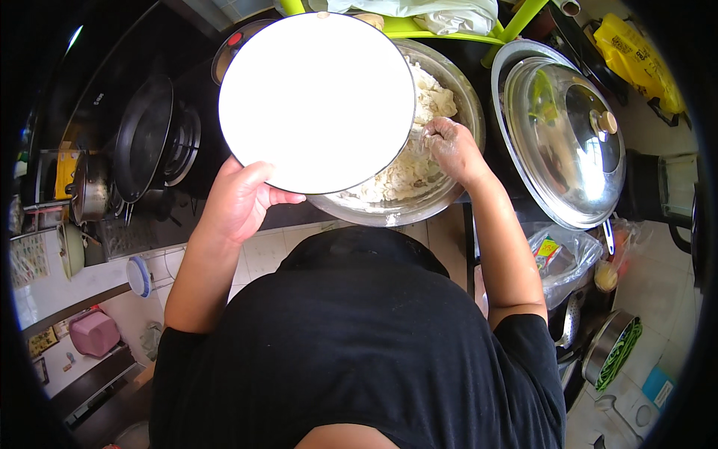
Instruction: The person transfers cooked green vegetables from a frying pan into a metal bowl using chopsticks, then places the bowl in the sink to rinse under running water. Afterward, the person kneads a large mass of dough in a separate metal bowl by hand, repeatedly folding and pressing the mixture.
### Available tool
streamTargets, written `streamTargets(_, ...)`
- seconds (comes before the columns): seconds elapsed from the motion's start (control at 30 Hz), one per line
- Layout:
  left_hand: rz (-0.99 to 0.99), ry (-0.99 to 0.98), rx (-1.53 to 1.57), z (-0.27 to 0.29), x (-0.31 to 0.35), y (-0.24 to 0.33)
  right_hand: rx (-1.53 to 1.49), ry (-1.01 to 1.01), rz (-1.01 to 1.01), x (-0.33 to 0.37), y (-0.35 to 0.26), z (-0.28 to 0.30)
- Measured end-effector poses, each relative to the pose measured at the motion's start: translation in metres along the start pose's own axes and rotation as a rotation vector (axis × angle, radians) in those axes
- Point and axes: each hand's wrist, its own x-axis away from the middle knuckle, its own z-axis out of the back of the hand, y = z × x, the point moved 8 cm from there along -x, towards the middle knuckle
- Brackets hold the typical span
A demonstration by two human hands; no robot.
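My left hand (pixel 243 196) grips the lower left edge of a white round dish (pixel 317 105) with a thin dark rim, thumb on its face. The dish is tilted over a wide metal basin (pixel 470 97) and covers the basin's left part. Inside the basin lies shaggy, crumbly dough (pixel 437 101) with loose flour. Reaching over the basin's right side, my right hand (pixel 453 152) has its fingers curled closed and dusted with flour. Whatever those fingers hold, if anything, is hidden.
To the right stands a large pan with a domed glass lid (pixel 565 131). A black frying pan (pixel 144 138) rests on the left by the stove burner. Behind the basin is a green rack (pixel 419 30) with white plastic bags. A pot of green vegetables (pixel 617 348) sits at the lower right.
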Motion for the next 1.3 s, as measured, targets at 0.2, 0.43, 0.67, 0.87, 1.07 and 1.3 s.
streamTargets(0.2,0.009,-0.022,-0.018,-0.011,0.003,0.0,-0.104,0.045,-0.084,-0.002,0.021,0.001)
streamTargets(0.43,0.021,-0.049,-0.007,-0.017,0.006,-0.002,-0.18,0.033,-0.122,-0.003,0.029,0.0)
streamTargets(0.67,0.042,-0.068,0.145,-0.007,0.011,0.0,0.517,-0.288,0.05,-0.001,0.01,-0.039)
streamTargets(0.87,0.009,-0.015,0.175,0.016,0.018,0.004,0.925,-0.603,-0.013,-0.003,0.022,-0.108)
streamTargets(1.07,-0.025,0.038,0.225,0.04,0.028,0.006,0.257,-0.653,-0.029,-0.025,-0.007,-0.134)
streamTargets(1.3,-0.025,0.055,0.22,0.056,0.027,0.007,0.747,-0.625,0.63,-0.056,-0.029,-0.223)
